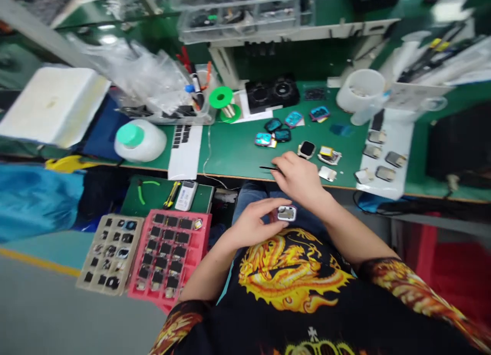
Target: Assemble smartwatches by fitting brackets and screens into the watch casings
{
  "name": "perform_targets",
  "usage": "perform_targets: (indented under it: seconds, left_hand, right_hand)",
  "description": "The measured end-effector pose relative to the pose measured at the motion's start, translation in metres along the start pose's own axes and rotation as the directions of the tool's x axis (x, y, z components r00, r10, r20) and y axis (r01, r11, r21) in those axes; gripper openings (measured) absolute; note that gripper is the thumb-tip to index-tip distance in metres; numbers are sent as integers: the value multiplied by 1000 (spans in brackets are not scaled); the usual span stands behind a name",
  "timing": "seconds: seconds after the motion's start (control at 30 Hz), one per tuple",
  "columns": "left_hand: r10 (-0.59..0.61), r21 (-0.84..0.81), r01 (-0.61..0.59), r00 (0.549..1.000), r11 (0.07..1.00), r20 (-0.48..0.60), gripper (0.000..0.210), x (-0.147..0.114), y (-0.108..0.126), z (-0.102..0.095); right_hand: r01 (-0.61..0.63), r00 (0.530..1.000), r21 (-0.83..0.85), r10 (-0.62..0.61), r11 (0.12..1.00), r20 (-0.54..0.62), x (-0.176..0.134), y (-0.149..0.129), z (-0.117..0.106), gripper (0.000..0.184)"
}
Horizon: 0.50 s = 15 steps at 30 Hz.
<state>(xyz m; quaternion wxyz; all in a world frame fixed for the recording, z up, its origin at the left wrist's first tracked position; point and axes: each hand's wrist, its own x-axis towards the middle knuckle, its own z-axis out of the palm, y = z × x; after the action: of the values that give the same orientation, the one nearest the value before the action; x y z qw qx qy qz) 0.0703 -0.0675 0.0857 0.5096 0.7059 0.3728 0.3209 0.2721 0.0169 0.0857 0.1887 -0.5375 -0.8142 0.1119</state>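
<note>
My left hand (253, 223) is closed around an opened smartwatch case (287, 213), pinching it by its edges in front of my shirt. The case has a pale rim and grey inner parts. Above and to the right, my right hand (301, 177) rests at the bench's front edge, fingers wrapped round a thin dark pointed tool (267, 168). Its tip points left; its exact kind is too small to tell. Just past the right hand lie a smartwatch (306, 149) with a black screen, an opened case (330, 154) with a yellow part, and a whitish piece (327, 173).
Several blue-faced watch parts (293, 119) lie farther back on the green bench (230, 158). A solder spool (229, 111) and a white bottle (141, 141) stand left. Watch cases (385, 173) sit on a white sheet at right. A pink tray (197, 242) of parts is low left.
</note>
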Motion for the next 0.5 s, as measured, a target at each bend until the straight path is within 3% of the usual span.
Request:
perform_targets:
  seconds: [0.17,0.4,0.5]
  left_hand:
    - [-54,62,56,998,997,-29,47,-12,-3,0]
    - [-102,97,105,994,990,-33,45,-22,1,1]
    - [-102,106,107,994,989,-51,43,-24,4,2]
  right_hand:
    - [27,997,5,-28,1000,70,7,-14,-6,26]
    - [116,993,-22,-116,993,4,18,-18,11,32]
    - [153,985,-14,-153,988,-80,14,-16,12,30]
